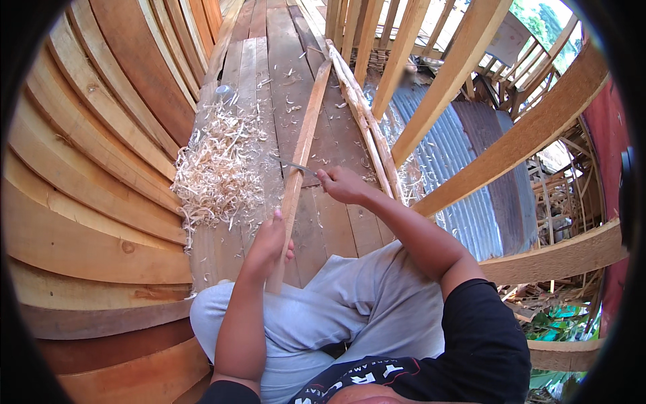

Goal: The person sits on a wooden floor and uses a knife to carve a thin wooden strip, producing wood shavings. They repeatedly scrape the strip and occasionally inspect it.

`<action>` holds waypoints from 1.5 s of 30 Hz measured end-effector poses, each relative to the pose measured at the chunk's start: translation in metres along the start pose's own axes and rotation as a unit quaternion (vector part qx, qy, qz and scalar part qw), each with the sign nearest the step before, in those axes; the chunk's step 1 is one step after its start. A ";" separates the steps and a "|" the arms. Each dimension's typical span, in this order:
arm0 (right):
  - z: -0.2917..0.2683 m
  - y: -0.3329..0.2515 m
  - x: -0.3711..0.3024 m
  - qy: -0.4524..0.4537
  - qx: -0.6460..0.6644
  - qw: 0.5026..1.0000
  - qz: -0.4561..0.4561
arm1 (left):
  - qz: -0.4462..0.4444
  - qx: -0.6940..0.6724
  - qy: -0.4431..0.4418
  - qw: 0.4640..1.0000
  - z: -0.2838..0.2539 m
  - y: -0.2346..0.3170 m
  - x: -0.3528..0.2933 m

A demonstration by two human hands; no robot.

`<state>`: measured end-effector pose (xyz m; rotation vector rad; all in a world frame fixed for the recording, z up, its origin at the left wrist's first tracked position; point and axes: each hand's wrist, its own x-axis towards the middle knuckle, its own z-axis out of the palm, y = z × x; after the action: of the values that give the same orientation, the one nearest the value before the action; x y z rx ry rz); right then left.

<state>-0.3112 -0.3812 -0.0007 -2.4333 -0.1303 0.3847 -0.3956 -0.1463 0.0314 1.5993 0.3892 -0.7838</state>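
Observation:
A long, narrow wooden strip [310, 124] runs from my lap away across the plank floor. My left hand [269, 240] is closed round its near part, thumb pointing up along it. Farther along the strip, my right hand [344, 185] grips a knife [291, 164]. Its thin grey blade points left and lies across the strip; the handle is mostly hidden in my fingers. The near end of the strip rests against my grey trousers [316, 316].
Curled wood shavings [219, 168] are heaped left of the strip, with a small grey cylindrical thing [224, 93] beyond them. Slatted boards [87, 229] line the left. Pale poles [367, 118] lie along the right floor edge, beside wooden posts [444, 81] and corrugated metal sheets [444, 161].

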 end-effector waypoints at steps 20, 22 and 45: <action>0.053 -0.032 -0.030 0.138 -0.129 0.973 -0.131 | 0.145 0.238 0.099 0.955 0.005 -0.015 0.003; 0.054 -0.033 -0.027 0.144 -0.134 0.971 -0.135 | 0.167 0.270 0.122 0.940 0.003 -0.030 0.015; 0.024 -0.013 0.012 0.201 -0.113 0.973 -0.011 | 0.119 0.207 0.089 0.967 0.013 -0.014 -0.018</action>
<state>-0.3073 -0.3545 -0.0133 -2.6754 -0.0240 -0.1477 -0.4208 -0.1529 0.0332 2.0736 0.1581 -0.5604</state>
